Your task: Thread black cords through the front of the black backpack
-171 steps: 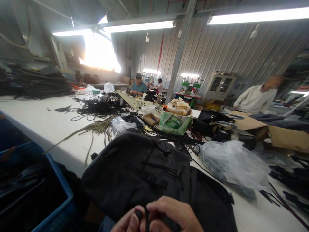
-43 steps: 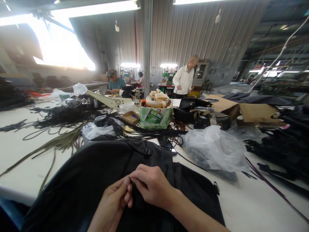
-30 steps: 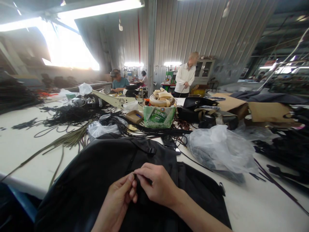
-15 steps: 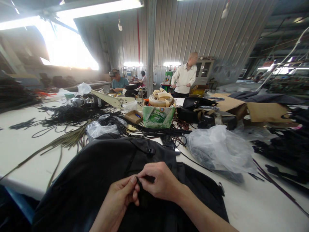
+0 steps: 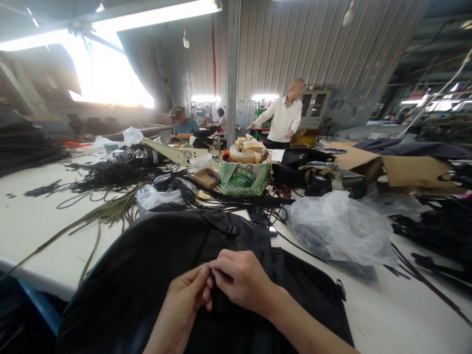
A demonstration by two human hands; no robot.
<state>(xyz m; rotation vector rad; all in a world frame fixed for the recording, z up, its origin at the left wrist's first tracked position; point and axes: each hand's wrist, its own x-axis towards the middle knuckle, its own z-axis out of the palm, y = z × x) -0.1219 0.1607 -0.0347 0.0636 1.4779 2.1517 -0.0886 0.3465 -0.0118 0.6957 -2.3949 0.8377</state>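
A black bag [image 5: 155,255] with a narrow strap and a dark buckle [image 5: 232,230] lies across the near side of the table. Above it, my left hand [image 5: 188,290] is closed in a pinch, thumb against the index finger. My right hand [image 5: 239,280] meets it at the fingertips, its fingers also pinched. Whatever sits between the two sets of fingertips is small, dark and mostly covered by them. A metal ring [image 5: 341,289] shows at the bag's right edge.
Behind the bag run black cords [image 5: 221,200], with a green and white box [image 5: 245,178] of rolled tape beyond. To the right lies a clear plastic bag [image 5: 337,226]; olive cords [image 5: 110,211] trail off to the left. A co-worker in white [image 5: 283,118] stands further back.
My hands stay pinched together, with the right fingers now covering more of the small dark piece. The co-worker in white has stretched one arm out to the side. The view has shifted slightly.
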